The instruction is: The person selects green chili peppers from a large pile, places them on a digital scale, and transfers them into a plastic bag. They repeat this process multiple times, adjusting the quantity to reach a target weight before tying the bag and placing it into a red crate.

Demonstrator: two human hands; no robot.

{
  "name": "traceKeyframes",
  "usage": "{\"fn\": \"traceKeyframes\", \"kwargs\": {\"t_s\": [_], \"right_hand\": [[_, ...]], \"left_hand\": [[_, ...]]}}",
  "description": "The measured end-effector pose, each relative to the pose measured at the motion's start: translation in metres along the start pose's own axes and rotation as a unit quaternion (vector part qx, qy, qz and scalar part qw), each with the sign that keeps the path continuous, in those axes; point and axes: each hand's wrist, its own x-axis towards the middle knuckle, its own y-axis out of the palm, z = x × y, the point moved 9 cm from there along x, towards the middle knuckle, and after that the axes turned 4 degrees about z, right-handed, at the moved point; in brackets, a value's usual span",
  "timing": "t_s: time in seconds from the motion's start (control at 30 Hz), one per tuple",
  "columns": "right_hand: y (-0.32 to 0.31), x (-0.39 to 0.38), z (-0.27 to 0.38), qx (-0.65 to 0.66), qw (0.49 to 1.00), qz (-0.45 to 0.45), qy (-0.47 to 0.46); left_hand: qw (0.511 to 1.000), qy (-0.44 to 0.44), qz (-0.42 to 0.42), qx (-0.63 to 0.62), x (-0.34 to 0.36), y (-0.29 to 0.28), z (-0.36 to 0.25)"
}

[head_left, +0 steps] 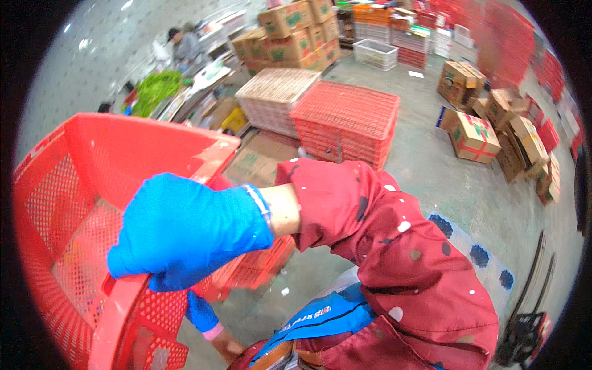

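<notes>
A large red plastic crate (154,139) with mesh walls fills the left side, tilted and close to me. Its inside shows no contents that I can make out. My right hand (185,228), in a blue glove, is closed over the crate's near rim. That arm crosses from the right in a dark red spotted sleeve. Lower down, my left hand (202,313), also blue-gloved with a pink cuff, is against or just beside the crate's outer side. The crate hides its fingers. Behind my right wrist, another red crate (262,268) stands lower, partly covered.
Ahead stand a stack of red crates (345,120) and a pale crate stack (277,92). Cardboard boxes (296,24) are piled behind; more boxes (475,135) lie at right. A pallet jack (524,333) is at lower right. A person (185,46) is far left, near green vegetables (157,92).
</notes>
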Motion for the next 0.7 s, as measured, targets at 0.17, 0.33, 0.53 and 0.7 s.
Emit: {"fn": "traceKeyframes", "kwargs": {"t_s": [0.17, 0.33, 0.53, 0.7], "right_hand": [[-0.138, -0.09, -0.014, -0.136, 0.987, 0.076, 0.032], [-0.234, -0.179, -0.062, -0.241, 0.943, 0.192, 0.125], [-0.32, -0.286, -0.133, -0.259, 0.908, 0.23, 0.235], [-0.385, -0.362, -0.204, -0.268, 0.886, 0.253, 0.28]], "left_hand": [[0.971, -0.12, 0.119, -0.167, 0.034, 0.262, 0.068], [0.917, -0.232, 0.214, -0.244, 0.022, 0.498, 0.122], [0.86, -0.329, 0.275, -0.278, -0.007, 0.704, 0.18], [0.824, -0.378, 0.296, -0.302, -0.018, 0.846, 0.24]]}}
